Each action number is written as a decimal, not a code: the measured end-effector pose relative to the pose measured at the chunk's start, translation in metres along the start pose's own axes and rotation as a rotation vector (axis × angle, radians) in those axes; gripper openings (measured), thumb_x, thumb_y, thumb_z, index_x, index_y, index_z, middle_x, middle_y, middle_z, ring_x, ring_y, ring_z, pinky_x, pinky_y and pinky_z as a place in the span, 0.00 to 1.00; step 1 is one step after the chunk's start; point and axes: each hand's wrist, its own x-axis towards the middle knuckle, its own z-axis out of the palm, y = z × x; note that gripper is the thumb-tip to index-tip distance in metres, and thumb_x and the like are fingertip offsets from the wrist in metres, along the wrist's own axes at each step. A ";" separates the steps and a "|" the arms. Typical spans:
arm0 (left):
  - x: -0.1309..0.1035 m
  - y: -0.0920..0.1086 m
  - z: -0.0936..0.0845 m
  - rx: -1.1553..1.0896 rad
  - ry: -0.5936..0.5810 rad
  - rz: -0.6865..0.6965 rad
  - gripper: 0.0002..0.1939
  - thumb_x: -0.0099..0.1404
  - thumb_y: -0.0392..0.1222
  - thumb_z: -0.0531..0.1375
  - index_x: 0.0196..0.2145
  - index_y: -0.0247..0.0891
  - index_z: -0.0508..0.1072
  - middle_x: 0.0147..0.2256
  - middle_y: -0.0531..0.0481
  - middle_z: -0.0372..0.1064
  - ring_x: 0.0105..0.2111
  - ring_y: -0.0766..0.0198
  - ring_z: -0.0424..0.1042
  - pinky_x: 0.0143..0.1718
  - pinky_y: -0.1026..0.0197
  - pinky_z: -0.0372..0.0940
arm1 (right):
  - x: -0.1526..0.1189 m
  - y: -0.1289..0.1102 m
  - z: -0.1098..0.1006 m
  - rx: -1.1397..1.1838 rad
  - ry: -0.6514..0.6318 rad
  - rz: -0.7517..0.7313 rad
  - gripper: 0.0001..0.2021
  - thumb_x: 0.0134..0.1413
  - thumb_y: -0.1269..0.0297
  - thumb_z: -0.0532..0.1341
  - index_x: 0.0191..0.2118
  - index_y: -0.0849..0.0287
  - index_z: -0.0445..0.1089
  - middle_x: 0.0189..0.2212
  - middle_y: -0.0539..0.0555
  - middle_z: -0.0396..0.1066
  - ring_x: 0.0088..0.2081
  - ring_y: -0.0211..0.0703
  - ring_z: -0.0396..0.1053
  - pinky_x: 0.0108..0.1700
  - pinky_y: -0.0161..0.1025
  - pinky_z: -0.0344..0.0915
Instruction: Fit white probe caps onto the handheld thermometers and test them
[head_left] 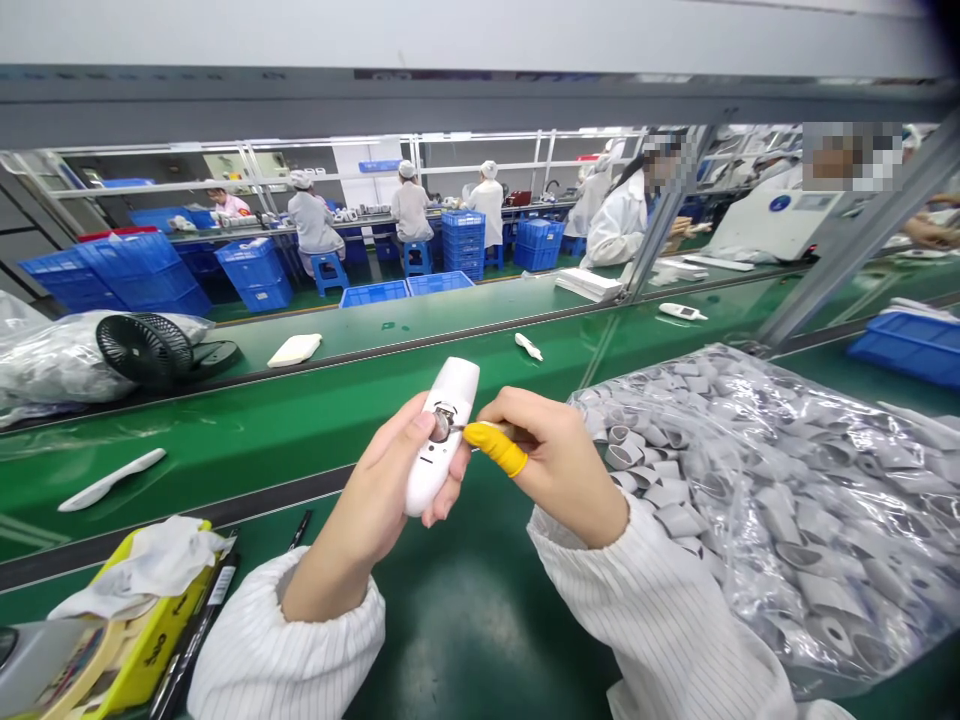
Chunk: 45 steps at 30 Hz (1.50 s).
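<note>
A white handheld device (429, 482) is tilted upright in my left hand (390, 470), whose thumb lies beside a round opening in its face. A silvery round part (441, 426) shows in that opening. My right hand (547, 450), with a yellow cover (496, 449) on one finger, is closed at the right edge of the opening. A thin dark tip (457, 429) sticks out from its fingers into the opening; the rest of that item is hidden by the hand.
A clear bag (787, 480) of grey parts fills the right side. White pieces lie on the green belt (337, 400). A black fan (142, 348) stands at back left, a yellow tray (161, 640) at front left. People sit beyond.
</note>
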 end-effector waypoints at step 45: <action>-0.004 -0.027 0.016 0.669 0.172 0.343 0.34 0.65 0.29 0.48 0.67 0.45 0.51 0.48 0.47 0.71 0.33 0.65 0.70 0.33 0.63 0.67 | 0.006 -0.014 0.018 0.786 -0.009 0.490 0.16 0.43 0.61 0.73 0.33 0.58 0.65 0.24 0.44 0.63 0.23 0.31 0.62 0.22 0.30 0.63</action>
